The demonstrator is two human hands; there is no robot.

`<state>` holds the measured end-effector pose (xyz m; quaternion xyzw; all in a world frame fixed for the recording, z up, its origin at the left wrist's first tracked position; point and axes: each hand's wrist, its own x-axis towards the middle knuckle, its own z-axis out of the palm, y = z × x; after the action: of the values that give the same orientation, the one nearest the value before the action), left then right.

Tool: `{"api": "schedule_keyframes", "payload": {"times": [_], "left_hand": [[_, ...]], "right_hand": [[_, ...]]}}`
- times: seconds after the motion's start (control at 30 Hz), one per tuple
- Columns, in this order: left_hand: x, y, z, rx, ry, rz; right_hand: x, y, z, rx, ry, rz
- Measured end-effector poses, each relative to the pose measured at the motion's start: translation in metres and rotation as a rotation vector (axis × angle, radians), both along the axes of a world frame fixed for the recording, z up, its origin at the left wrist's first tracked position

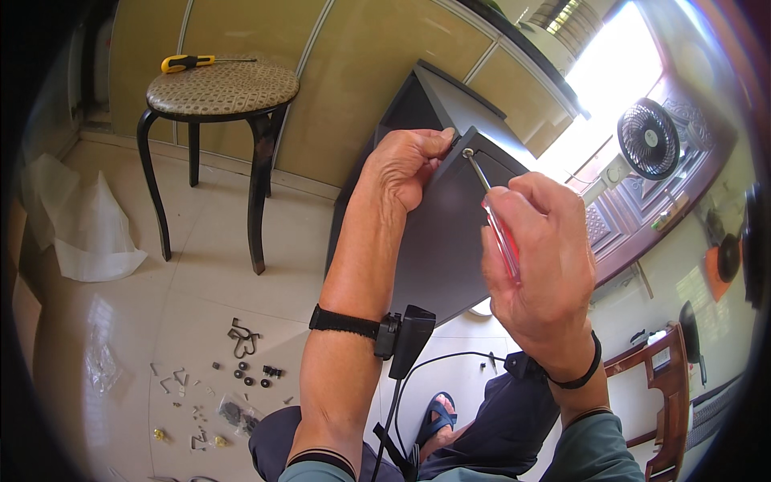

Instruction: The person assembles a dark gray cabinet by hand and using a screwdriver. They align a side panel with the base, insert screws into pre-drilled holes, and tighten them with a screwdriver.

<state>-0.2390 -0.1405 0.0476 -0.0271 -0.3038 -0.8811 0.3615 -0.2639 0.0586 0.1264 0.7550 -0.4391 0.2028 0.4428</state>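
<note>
A dark grey cabinet [434,233] stands tilted in front of me. My right hand [542,257] is closed around the red, clear-handled screwdriver [502,238]. The screwdriver's metal shaft reaches up to a round silver screw [468,153] near the top corner of the cabinet's panel. My left hand [409,165] grips the panel's upper edge beside that corner, thumb and fingers pinched together. Whether it also holds a small part there is hidden.
A yellow-black screwdriver [189,63] lies on a round patterned stool [225,84] at the left. Loose screws, hex keys and black casters [243,369] are scattered on the tiled floor. A plastic bag [92,233] lies far left; a fan [648,138] and wooden chair [671,394] are at right.
</note>
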Motion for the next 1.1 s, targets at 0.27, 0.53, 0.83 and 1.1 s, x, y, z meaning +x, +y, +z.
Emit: {"api": "schedule_keyframes", "payload": {"times": [0.27, 0.53, 0.83, 1.1], "left_hand": [[-0.003, -0.001, 0.001, 0.008, -0.023, -0.003], [-0.003, -0.004, -0.001, -0.013, -0.029, -0.008], [0.002, 0.005, 0.006, 0.013, -0.055, 0.049], [-0.005, -0.004, 0.000, 0.010, -0.023, 0.036]], "right_hand": [[-0.004, 0.011, 0.007, -0.023, -0.068, -0.156], [-0.016, 0.007, 0.004, -0.003, 0.110, 0.006], [-0.010, 0.006, 0.006, 0.066, 0.072, -0.003], [-0.013, 0.005, -0.002, -0.040, 0.035, -0.037]]}}
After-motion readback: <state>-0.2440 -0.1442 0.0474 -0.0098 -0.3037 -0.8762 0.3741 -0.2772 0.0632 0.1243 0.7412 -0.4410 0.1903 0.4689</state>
